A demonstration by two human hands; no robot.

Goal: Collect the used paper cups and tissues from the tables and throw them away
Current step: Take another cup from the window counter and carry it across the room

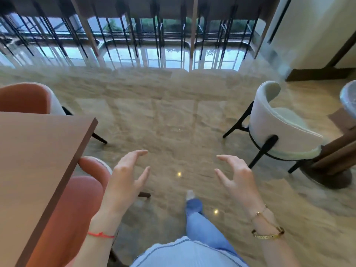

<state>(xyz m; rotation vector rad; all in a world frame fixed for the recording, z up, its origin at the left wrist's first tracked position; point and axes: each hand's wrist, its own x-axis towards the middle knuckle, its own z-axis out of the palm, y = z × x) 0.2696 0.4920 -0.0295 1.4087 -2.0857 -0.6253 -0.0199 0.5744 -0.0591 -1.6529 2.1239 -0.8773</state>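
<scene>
- Both my left hand (128, 175) and right hand (234, 175) hang empty over the tiled floor (173, 116), fingers spread.
- No paper cups or tissues show; the wooden table (38, 151) beside me looks bare.
- I judge I'm between pickups, walking.
- Next: find litter, perhaps near the lined bin (349, 99) at far right.

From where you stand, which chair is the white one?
Look right, past the open right hand, toward the dark round table base. The white chair stands beside it on black legs, its curved back facing you. The chairs by the left wooden table are orange.
</scene>
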